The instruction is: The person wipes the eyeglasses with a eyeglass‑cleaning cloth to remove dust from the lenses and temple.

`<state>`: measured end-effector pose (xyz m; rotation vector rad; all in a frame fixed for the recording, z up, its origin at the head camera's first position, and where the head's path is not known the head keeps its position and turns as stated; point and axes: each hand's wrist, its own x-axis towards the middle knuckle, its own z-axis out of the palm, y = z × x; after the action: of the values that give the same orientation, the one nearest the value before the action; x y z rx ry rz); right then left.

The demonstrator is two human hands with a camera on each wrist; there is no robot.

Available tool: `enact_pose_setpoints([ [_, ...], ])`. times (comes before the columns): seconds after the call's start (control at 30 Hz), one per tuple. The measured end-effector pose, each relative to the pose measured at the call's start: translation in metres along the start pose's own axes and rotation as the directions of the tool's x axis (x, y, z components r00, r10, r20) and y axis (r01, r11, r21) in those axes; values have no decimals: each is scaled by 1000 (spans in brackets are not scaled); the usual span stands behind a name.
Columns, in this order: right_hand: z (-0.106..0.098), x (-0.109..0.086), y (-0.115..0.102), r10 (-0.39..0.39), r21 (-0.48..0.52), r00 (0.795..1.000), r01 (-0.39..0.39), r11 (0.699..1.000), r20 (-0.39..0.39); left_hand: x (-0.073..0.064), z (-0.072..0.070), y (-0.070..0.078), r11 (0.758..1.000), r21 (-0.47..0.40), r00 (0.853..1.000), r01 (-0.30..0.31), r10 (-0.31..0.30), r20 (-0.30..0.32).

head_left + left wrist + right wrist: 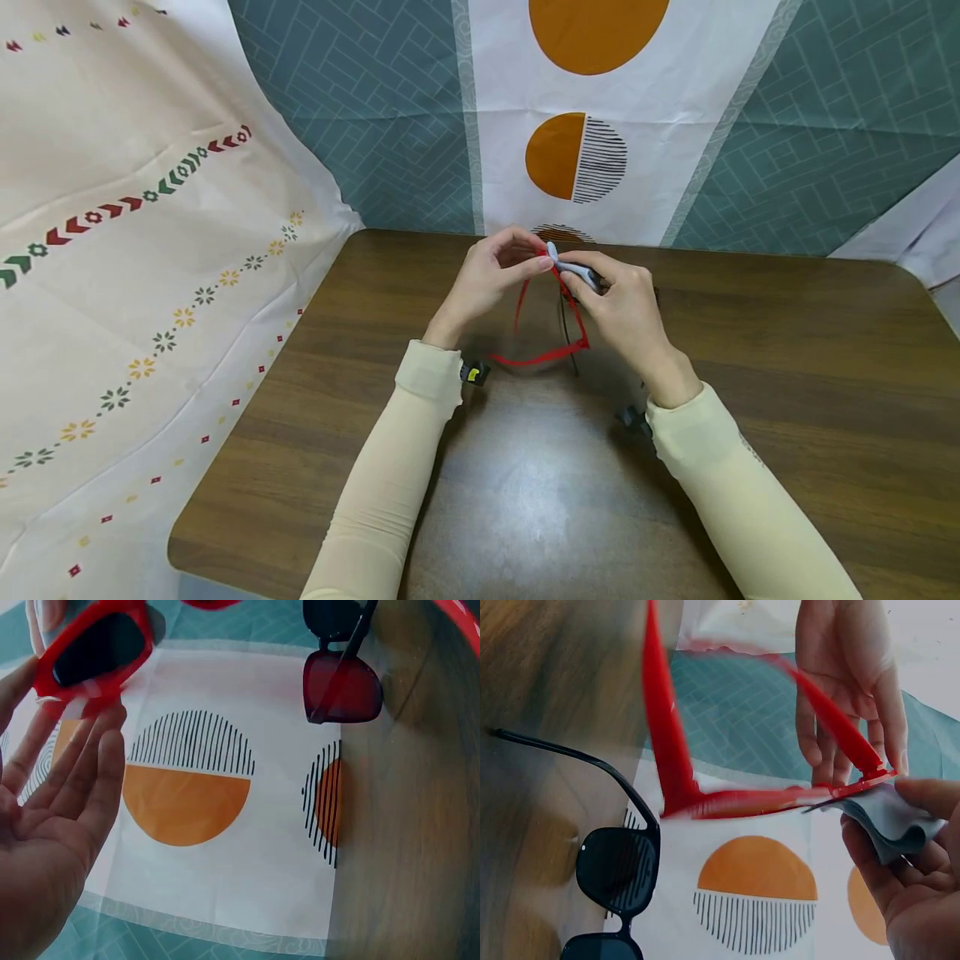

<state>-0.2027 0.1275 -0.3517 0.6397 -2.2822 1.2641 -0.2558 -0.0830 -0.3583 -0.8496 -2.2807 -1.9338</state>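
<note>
Right wrist: left hand pinches red sunglasses, any branding too blurred to read; right hand grips grey cloth.

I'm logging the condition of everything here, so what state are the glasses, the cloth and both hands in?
Red sunglasses: arms unfolded, held up off the table.
Grey cloth: folded over, against one end of the red frame.
Black sunglasses: at least one arm unfolded, not held.
Left hand: holding the red sunglasses at one end.
Right hand: pinching the cloth.
</note>
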Motion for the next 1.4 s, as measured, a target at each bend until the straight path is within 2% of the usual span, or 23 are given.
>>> enact_pose_setpoints([
  [0.3, 6, -1, 0, -25, -25, 999, 24, 999, -28, 1, 5, 3, 1000, 10, 999, -19, 20, -43],
  [0.47, 8, -3, -1, -88, -45, 992, 85, 995, -85, 1, 11, 7, 1000, 9, 998, -28, 28, -49],
  [0.7, 10, -4, -2, -143, -47, 975, 137, 989, -167, 1, 17, 9, 996, -49, 996, -70, 66, -67],
  [0.9, 9, -4, -4, -150, -46, 974, 144, 989, -172, 0, 20, 9, 992, -89, 990, -92, 82, -112],
  [1.03, 3, -3, -6, -124, 15, 981, 127, 992, -149, 0, 18, 9, 985, -144, 990, -99, 83, -112],
  [1.2, -7, -1, -10, -19, 141, 989, 40, 989, -147, 1, 10, 3, 960, -259, 991, -105, 80, -107],
  [1.3, -12, 0, -12, 9, 154, 985, 18, 988, -173, 1, 6, -2, 944, -309, 991, -116, 90, -98],
  [1.4, -13, 0, -14, -6, 139, 981, 34, 990, -194, 0, 5, -6, 933, -336, 992, -127, 111, -67],
])
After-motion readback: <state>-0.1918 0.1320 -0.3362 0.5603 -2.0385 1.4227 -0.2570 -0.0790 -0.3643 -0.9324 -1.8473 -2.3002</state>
